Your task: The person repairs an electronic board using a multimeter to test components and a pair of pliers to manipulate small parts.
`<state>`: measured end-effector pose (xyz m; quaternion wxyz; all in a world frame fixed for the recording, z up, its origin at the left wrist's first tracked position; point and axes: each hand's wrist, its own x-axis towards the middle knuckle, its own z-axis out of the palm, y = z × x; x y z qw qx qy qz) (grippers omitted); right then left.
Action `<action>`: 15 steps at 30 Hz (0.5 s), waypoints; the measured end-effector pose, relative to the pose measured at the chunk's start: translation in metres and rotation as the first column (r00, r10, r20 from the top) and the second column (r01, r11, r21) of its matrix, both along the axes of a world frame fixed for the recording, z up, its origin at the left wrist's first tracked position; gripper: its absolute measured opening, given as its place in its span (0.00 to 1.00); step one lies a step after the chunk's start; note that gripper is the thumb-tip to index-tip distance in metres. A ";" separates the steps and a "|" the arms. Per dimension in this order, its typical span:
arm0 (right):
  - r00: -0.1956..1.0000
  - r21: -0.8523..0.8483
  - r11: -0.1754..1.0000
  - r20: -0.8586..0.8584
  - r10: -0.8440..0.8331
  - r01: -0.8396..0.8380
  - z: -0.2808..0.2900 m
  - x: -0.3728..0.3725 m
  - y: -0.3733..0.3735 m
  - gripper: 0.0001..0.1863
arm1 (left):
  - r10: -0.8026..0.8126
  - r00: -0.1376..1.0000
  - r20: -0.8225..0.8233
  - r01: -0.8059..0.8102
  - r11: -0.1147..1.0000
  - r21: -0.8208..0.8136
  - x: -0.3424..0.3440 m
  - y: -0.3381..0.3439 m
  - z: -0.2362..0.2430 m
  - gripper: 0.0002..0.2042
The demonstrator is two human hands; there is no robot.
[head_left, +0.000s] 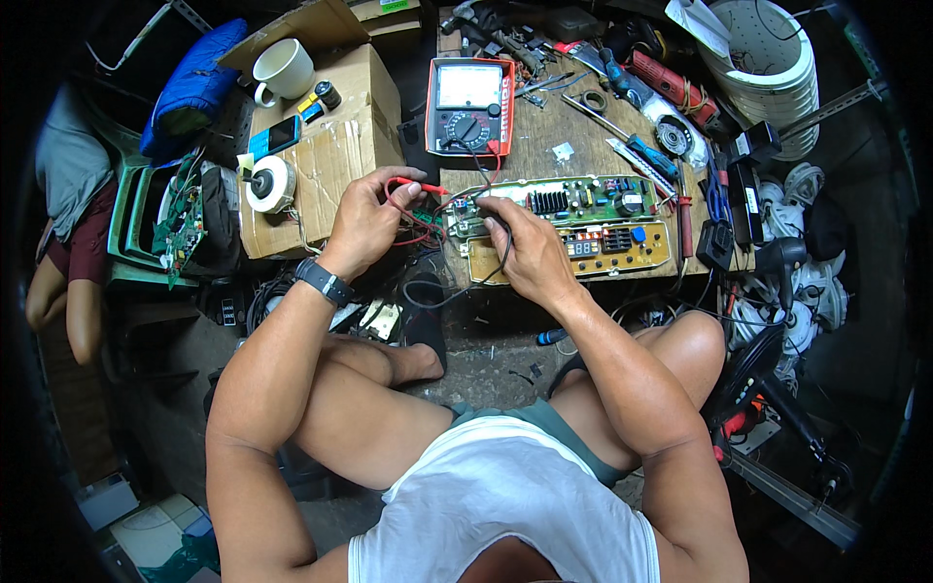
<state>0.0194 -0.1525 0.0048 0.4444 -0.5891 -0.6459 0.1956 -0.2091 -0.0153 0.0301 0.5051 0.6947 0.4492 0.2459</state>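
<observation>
My left hand [369, 219], with a dark watch on its wrist, pinches a red multimeter probe [428, 187] pointing right toward the left end of a green circuit board [604, 206]. Closed around the black probe, whose black lead [506, 245] loops below, my right hand [533, 255] rests over that same end. Whether either tip touches the board I cannot tell. Just nearer lies a tan board [646, 255] with a digit display, buttons and a blue round part. Behind the boards stands an analog multimeter [469, 112] in a red-orange case, its red lead [499, 167] running down.
A cardboard box [335, 146] at left carries a white mug [284, 68], a blue phone [275, 137] and a small white motor [269, 185]. Screwdrivers, a red power tool [671, 87] and tape [593, 100] crowd the wooden bench [544, 121]. Another person sits far left.
</observation>
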 end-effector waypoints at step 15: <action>1.000 0.017 1.000 0.005 0.004 -0.004 0.000 0.001 -0.001 0.14 | 0.022 0.999 0.024 -0.021 0.999 -0.040 0.002 -0.001 0.004 0.13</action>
